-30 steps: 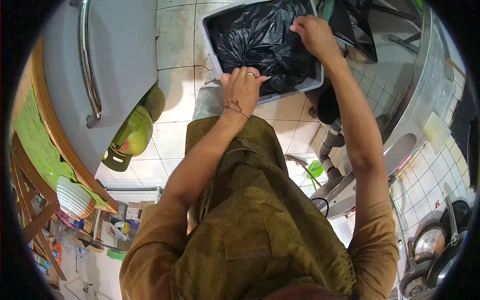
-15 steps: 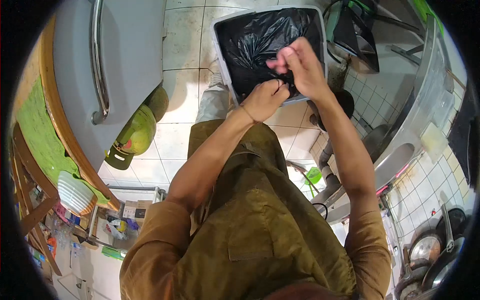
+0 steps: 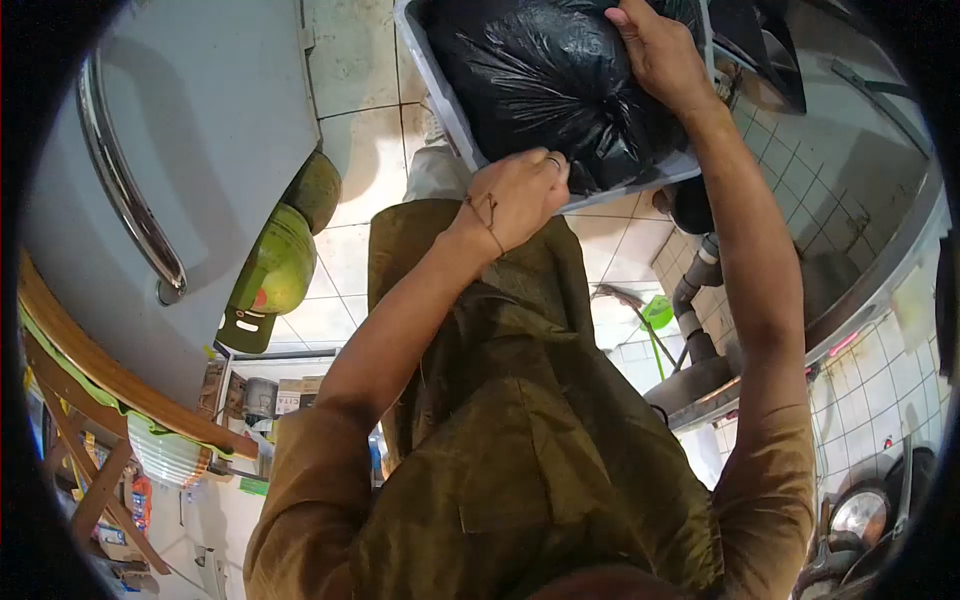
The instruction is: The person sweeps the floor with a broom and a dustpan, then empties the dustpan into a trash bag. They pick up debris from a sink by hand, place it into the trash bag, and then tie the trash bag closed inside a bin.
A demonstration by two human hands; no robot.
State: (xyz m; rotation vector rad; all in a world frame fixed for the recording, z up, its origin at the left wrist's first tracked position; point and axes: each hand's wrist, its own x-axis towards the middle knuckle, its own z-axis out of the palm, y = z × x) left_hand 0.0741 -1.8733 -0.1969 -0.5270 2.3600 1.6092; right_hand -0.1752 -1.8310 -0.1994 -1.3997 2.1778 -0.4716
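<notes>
A black plastic bag (image 3: 545,85), gathered and creased at its middle, bulges inside a grey bin (image 3: 440,100). My left hand (image 3: 515,195), with a ring and a cord bracelet, is closed at the near rim of the bin, beside the bag; what its fingers grip is hidden. My right hand (image 3: 665,55) lies against the right side of the bag, thumb apart from the fingers, which are partly hidden behind the plastic.
On the left are a grey door with a metal handle (image 3: 125,190), a green helmet (image 3: 280,260) and a wooden table edge (image 3: 130,390). Grey pipes (image 3: 690,300) run under a counter on the right. Pans (image 3: 860,515) lie at lower right.
The bag now bulges up and fills the bin, which appears larger and closer. My right hand has moved up and right from near my left hand, which has shifted slightly down and left.
</notes>
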